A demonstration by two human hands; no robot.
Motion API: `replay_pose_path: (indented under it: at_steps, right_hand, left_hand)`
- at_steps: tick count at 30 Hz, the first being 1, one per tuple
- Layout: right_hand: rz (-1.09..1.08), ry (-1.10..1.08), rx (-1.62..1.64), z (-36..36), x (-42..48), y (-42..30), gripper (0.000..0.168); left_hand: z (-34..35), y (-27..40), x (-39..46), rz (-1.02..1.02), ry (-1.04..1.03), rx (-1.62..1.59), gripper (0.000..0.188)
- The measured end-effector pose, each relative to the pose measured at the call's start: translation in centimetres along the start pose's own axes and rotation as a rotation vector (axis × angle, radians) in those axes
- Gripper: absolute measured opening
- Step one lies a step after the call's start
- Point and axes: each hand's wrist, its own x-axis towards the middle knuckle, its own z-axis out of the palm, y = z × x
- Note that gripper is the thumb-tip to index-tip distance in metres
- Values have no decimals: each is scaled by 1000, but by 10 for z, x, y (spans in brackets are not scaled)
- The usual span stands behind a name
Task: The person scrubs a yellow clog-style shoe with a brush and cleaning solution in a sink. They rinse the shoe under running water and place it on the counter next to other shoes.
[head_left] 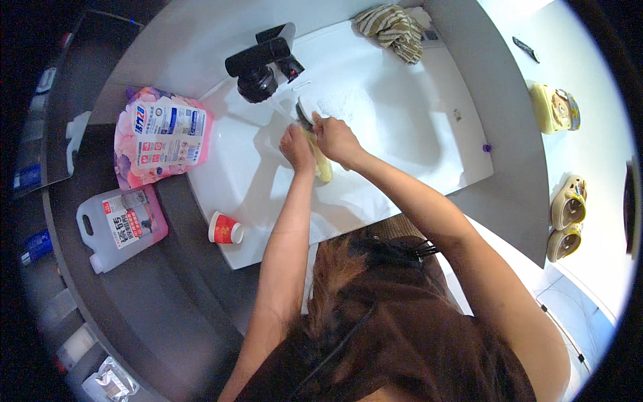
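Note:
Over the white sink, my right hand grips a scrubbing brush with a white back and dark bristles. Just left of it, my left hand is closed around a pale yellow object. Both hands cover most of that object, so its kind cannot be made out; its rounded end points toward me. The brush meets or nearly meets its far end. From the black faucet a thin stream of water falls beside the brush. Suds lie in the basin beyond my right hand.
A striped cloth is bunched at the far right corner. On the left stand a pink detergent bag, a plastic jug and a red-and-white paper cup. Beyond the grey partition are clogs and a yellow item.

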Motion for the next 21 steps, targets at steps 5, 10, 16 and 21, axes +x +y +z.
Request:
replay_pose_path:
  at_steps: [5,10,16,21]
  right_hand:
    - [-42,-29,-18,1,9,22,33]
    - [-193,-91,85,-3,-74,-13,33]
    - [-102,40,-241,7,12,-11,31]
    - [-267,37,-135,6,-23,-11,35]
  left_hand:
    - [4,13,2,-28,69,-107,38]
    - [-18,-16,9,-135,122,-262,30]
    - [-2,-2,-13,245,132,34,37]
    - [-14,-20,3,48,81,-119,36]
